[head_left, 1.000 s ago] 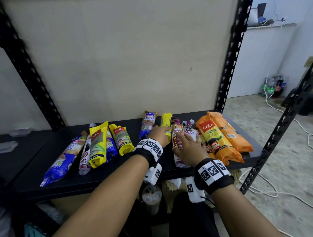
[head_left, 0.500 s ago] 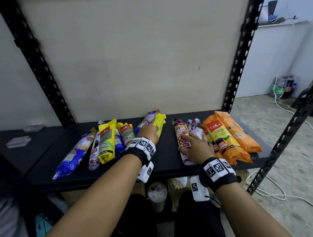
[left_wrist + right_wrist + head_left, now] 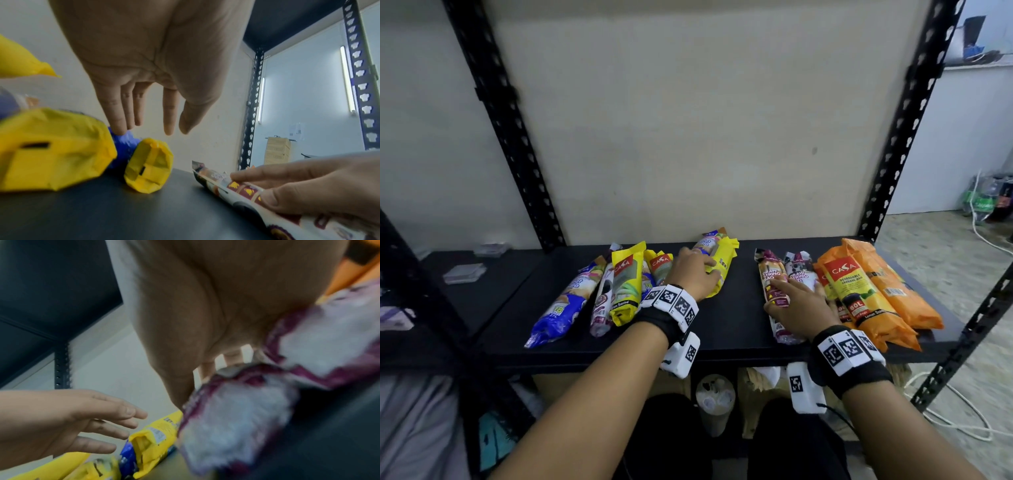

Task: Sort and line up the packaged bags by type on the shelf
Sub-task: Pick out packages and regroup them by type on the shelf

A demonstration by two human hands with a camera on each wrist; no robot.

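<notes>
On the black shelf (image 3: 722,339) my left hand (image 3: 702,272) lies with straight fingers on a yellow pack (image 3: 724,270) and a blue pack (image 3: 708,242) beside it. In the left wrist view the fingertips (image 3: 121,129) touch the blue pack (image 3: 123,142). My right hand (image 3: 792,294) presses flat on two maroon-and-white drawstring packs (image 3: 770,274), side by side. Orange packs (image 3: 859,298) lie right of them. Further left sit yellow Casa packs (image 3: 623,284), a maroon pack (image 3: 602,305) and a blue pack (image 3: 561,305).
Black perforated uprights (image 3: 506,137) stand at the shelf's back corners, and a front post (image 3: 969,329) at the right. Bare shelf shows between the two hands. A second shelf (image 3: 482,294) with small clear boxes adjoins on the left. Cables lie on the floor at right.
My left hand has slid the yellow and blue packs leftward, away from the drawstring packs, and a bare gap has opened between them. My right hand stays on the drawstring packs.
</notes>
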